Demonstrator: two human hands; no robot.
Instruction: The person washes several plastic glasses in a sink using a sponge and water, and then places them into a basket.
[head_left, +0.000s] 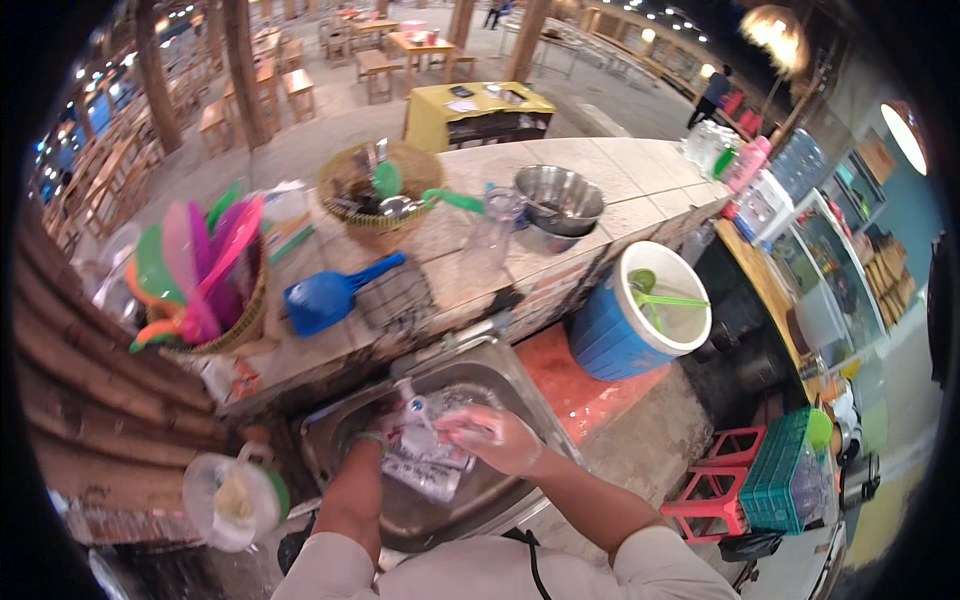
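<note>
Both of my hands are over a stainless steel sink (405, 525), under a tap (409, 391). My right hand (495, 441) looks wet, perhaps soapy, and is blurred, its fingers pointing left beside the tap; whether anything lies between them is unclear. My left hand (370, 437) reaches into the basin at the left. Its fingers are mostly hidden, so its grip cannot be made out. Below and between the hands lies a clear plastic packet with printing (424, 477), amid whitish water or suds.
On the tiled counter (465, 169) stand a blue plastic scoop (319, 300), a basket of colourful plastic scoops (251, 319), a utensil basket (337, 176), a clear pitcher (491, 232) and metal bowls (559, 196). A blue bucket (600, 330) stands right; a clear plastic container (199, 491) is left.
</note>
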